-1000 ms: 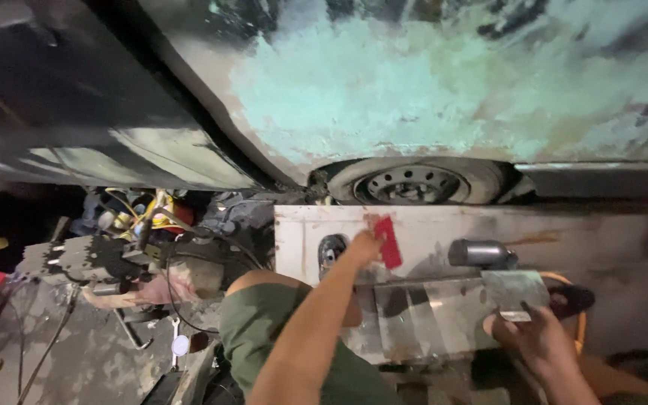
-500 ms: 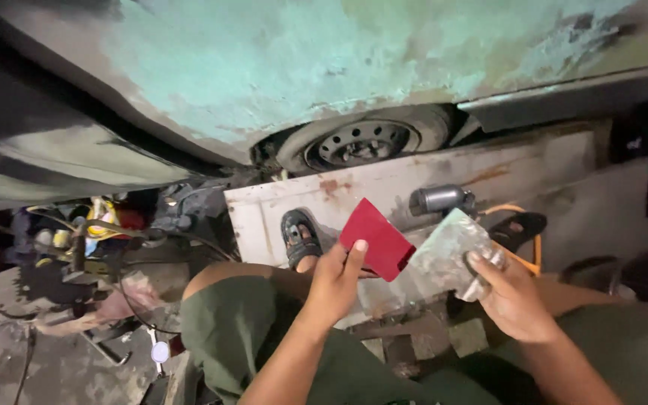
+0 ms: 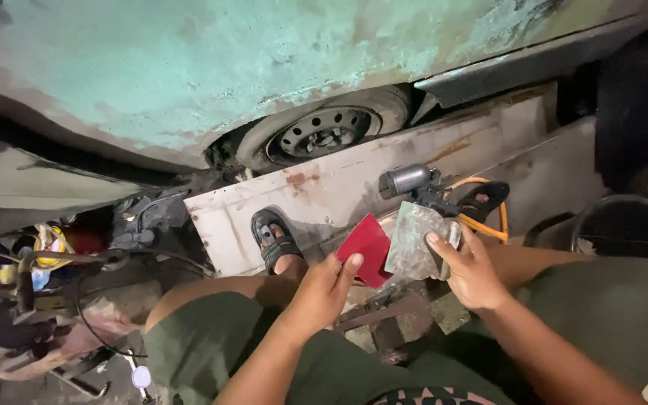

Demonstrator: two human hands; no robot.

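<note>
My left hand point(image 3: 322, 289) pinches a thin red plastic spreader point(image 3: 365, 247) by its lower edge. Close beside it, my right hand point(image 3: 472, 271) grips a flat grey board point(image 3: 412, 240) smeared with dried filler, thumb laid across its face. The red spreader's edge almost meets the board. Both are held over my knees in green shorts. In front rises a car body panel point(image 3: 211, 67) with patchy pale green and grey filler.
A wheel point(image 3: 324, 131) sits under the panel. A rusty white metal sheet point(image 3: 339, 187) leans below it, my sandalled foot point(image 3: 275, 240) against it. A power tool point(image 3: 414, 182) with an orange cable lies behind the board. Tool clutter point(image 3: 39, 270) fills the left; a dark tub point(image 3: 624, 225) stands right.
My left hand has come down from the white sheet with the red spreader toward the grey board in my right hand. The view has tilted downward and closer.
</note>
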